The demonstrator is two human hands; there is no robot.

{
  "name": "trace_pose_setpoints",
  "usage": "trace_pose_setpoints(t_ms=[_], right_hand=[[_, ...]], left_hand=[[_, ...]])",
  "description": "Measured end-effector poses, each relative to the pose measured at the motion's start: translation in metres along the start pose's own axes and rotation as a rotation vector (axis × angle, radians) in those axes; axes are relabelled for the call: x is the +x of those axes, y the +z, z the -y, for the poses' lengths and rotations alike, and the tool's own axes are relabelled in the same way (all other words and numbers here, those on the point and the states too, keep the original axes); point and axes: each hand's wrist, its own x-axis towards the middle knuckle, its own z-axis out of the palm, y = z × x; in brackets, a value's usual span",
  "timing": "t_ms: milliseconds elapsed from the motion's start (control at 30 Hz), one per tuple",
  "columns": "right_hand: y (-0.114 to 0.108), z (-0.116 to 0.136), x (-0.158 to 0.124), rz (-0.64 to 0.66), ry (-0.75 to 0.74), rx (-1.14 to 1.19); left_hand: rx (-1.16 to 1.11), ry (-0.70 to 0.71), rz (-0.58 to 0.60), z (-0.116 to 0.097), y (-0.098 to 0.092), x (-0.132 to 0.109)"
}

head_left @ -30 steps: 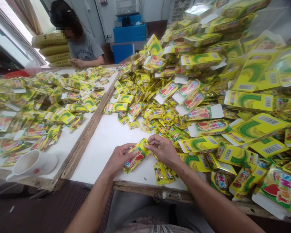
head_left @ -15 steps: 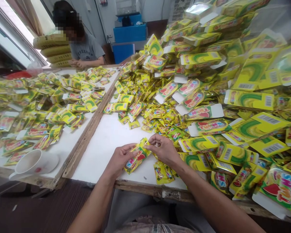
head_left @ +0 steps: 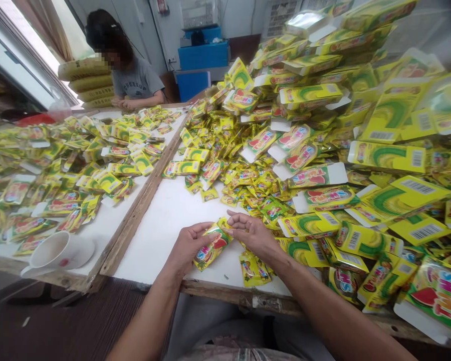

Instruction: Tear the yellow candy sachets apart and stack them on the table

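My left hand (head_left: pixel 188 246) grips the lower end of a yellow candy packet (head_left: pixel 212 246) with a red fruit print, held just above the white table (head_left: pixel 165 220). My right hand (head_left: pixel 252 234) closes its fingers on the packet's upper end. A few small yellow sachets (head_left: pixel 252 269) lie on the table just below my right wrist. A big heap of yellow flat cartons and packets (head_left: pixel 323 130) rises to the right of my hands.
A white cup on a saucer (head_left: pixel 56 251) sits at the near corner of the left table. Yellow packets (head_left: pixel 78 160) cover that table. Another person (head_left: pixel 130 75) in a grey shirt sits at its far end. Blue crates (head_left: pixel 203 52) stand at the back.
My hands and the packet stay nearly in place; my right fingers have shifted slightly on the packet's top. The view has tilted a little.
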Motion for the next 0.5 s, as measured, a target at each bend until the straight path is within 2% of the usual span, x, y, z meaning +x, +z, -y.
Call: trace_pose_setpoints(t_ms=[133,233,333,400,500], right_hand=[[0.004,0.001,-0.003,0.126,-0.007,0.08],[0.003,0.002,-0.004,0.06,0.015,0.035],[0.004,0.003,-0.004,-0.028,0.0,-0.172],[0.005,0.004,-0.005,-0.024,-0.021,-0.263],[0.007,0.002,-0.004,0.031,-0.02,-0.26]], left_hand=[[0.018,0.007,0.002,-0.002,0.002,0.0],[0.01,0.035,-0.012,-0.003,0.005,0.002],[-0.005,0.067,-0.06,-0.002,0.008,0.004],[-0.01,0.07,-0.084,0.0,0.01,0.005],[0.006,0.048,-0.067,0.005,0.011,0.004]])
